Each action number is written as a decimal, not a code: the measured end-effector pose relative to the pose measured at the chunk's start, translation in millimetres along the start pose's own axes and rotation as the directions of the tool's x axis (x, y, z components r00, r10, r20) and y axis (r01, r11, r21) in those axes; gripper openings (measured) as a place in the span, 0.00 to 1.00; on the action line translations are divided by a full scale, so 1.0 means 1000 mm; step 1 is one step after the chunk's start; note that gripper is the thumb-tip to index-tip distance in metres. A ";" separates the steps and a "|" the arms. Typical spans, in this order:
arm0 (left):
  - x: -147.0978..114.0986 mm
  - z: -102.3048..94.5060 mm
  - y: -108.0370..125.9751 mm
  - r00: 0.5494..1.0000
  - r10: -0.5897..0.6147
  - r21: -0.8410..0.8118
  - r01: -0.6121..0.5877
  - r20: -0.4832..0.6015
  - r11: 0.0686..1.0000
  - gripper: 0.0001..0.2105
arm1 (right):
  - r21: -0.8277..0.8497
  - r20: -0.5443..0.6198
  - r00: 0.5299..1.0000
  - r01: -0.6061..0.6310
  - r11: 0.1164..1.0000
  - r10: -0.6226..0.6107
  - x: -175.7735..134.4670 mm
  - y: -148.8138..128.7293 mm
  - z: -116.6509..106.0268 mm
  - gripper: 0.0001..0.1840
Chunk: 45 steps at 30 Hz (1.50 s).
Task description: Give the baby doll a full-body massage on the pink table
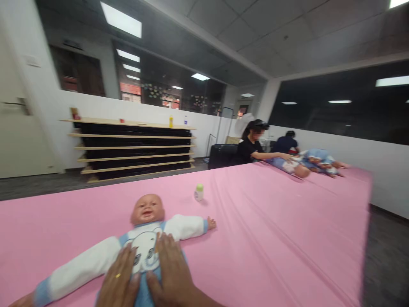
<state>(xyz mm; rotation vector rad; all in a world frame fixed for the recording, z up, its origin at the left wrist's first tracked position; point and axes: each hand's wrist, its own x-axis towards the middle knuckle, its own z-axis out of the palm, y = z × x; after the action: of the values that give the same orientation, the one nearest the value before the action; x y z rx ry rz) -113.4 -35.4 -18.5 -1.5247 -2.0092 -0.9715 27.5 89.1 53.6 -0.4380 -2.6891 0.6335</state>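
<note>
A baby doll (147,209) in a white and light blue outfit with a bear face on its chest lies on its back, arms spread wide. My left hand (118,277) rests flat on one side of its torso, a ring on one finger. On the other side of the torso lies my right hand (171,266), fingers stretched out. Neither hand grasps anything. The doll's legs are out of view. Beyond its outstretched arm stands a small white bottle with a green cap (199,192).
The table wears a pink cloth (255,238) with creases. At its far end a person (252,143) touches another doll (297,169), near more dolls (322,160). A second person (287,143) is behind. A low shelf (137,147) lines the wall.
</note>
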 end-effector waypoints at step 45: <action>0.017 -0.025 0.039 0.962 -0.178 0.067 0.168 0.206 0.984 0.30 | 0.014 0.149 0.957 0.249 0.968 -0.248 0.011 -0.026 -0.021 0.34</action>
<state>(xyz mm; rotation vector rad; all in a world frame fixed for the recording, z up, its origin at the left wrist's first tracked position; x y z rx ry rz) -83.2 -37.8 20.4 -1.5002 -2.3310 -0.8465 19.7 78.9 86.1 -0.0505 -2.8234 0.6073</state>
